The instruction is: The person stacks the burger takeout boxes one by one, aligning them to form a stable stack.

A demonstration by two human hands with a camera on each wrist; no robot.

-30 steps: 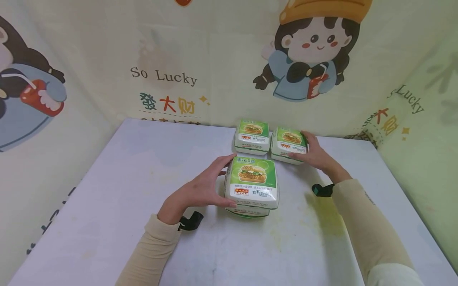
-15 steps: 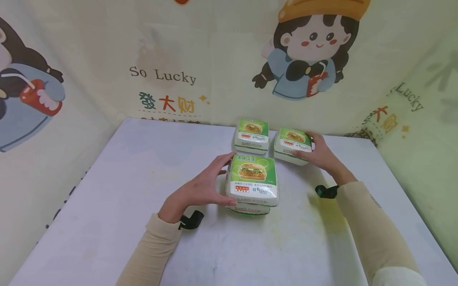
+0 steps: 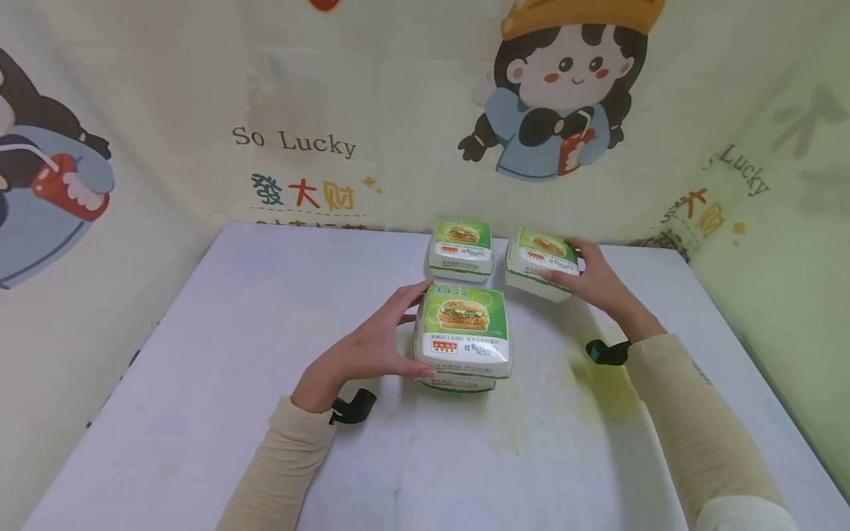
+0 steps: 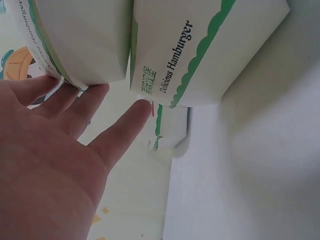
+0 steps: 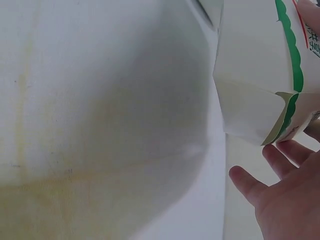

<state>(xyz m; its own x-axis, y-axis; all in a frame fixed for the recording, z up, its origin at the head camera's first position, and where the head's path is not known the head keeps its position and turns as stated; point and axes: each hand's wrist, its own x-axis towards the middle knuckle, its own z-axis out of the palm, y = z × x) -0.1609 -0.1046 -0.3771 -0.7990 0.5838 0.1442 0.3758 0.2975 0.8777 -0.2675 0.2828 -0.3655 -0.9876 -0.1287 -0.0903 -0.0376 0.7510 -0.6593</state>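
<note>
Two green-and-white hamburger boxes are stacked near the table's middle. My left hand spans the left side of the upper hamburger box, thumb at its front and fingers at its back. The lower hamburger box rests on the table beneath it, mostly covered in the head view. Farther back, my right hand grips another hamburger box from its right side, thumb in front and fingers behind. That box sits slightly tilted; whether it is fully off the table cannot be told. Its white underside edge shows in the right wrist view.
One more hamburger box stands at the back, left of the box in my right hand. The white table ends against a printed cloth backdrop. A yellowish stain marks the table below my right wrist.
My right hand has moved its hamburger box a little to the right, widening the gap to the back box, and the box has turned. The left hand keeps its place on the stack.
</note>
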